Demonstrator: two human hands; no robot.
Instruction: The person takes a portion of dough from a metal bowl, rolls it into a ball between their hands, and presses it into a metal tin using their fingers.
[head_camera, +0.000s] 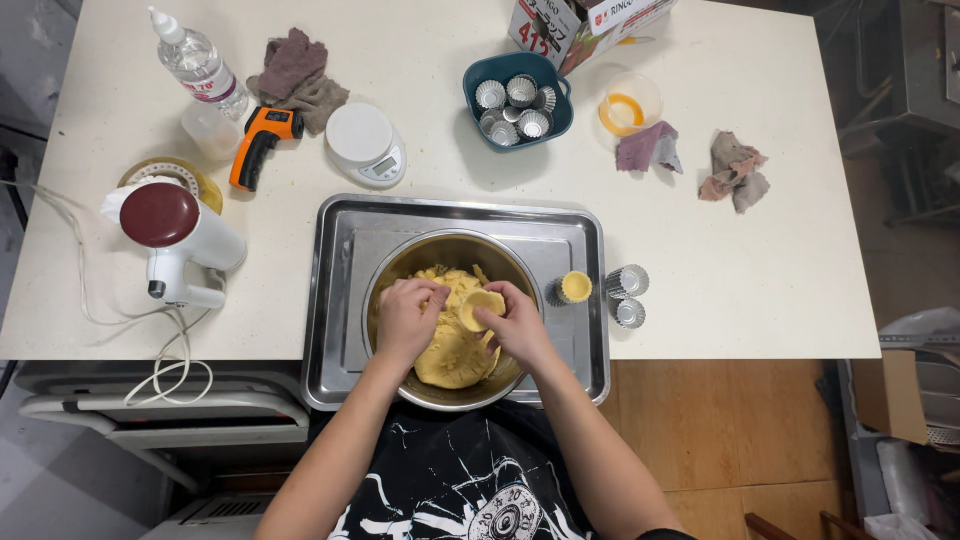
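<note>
The person's black apron with white marbling (450, 480) fills the bottom of the view, and both bare forearms reach up from it into a steel mixing bowl (400, 268). The right hand (515, 322) is curled around a small tart mould lined with dough (481, 308), thumb pressing inside it, held just above the dough mass. The left hand (408, 318) lies beside it, fingers bent and closed on the yellow dough (450, 355), fingertips touching the mould's edge. The dough is pale yellow, lumpy and crumbly, heaped in the bowl's middle. The bowl stands in a steel tray (345, 300), where another filled mould (575, 287) sits to the right near two empty fluted tins (628, 295)
</note>
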